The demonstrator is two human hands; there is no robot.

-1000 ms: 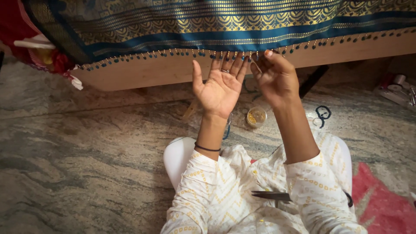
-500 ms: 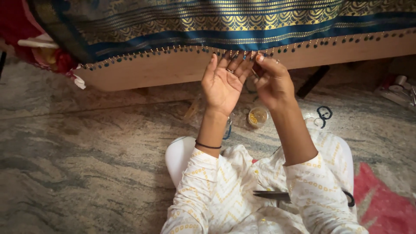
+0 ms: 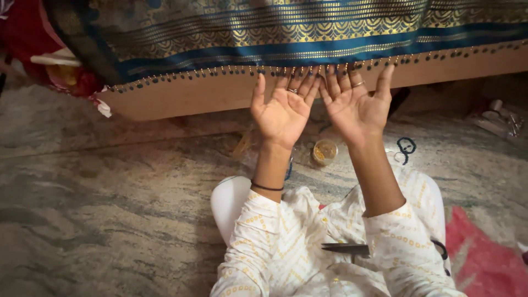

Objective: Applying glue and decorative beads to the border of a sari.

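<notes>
Nearest me: lap in white patterned cloth, a pair of scissors (image 3: 347, 248) lying across it, below and behind both hands, blades pointing toward my left side.

Next out, on the floor (image 3: 110, 203) just under the wrists: a small round tin of gold beads (image 3: 324, 152), closer to the right hand's wrist than to the left's. A dark loop of thread or cord (image 3: 406, 147) sits further to the right of that.

Left hand (image 3: 284, 110) and right hand (image 3: 353, 104): both raised, palms toward me, fingers spread wide, side by side and almost touching. Neither grips anything that I can see. Only the fingertips reach the cloth edge.

Directly beyond the fingertips: the beaded fringe (image 3: 308, 70) of the blue and gold cloth (image 3: 264, 33), draped over a board (image 3: 181, 96). The fringe's long axis runs left to right, across both hands, rising slightly toward the right. Both hands sit equally near it, reaching the same short stretch of it; I cannot tell whether any strand is pinched.
</notes>
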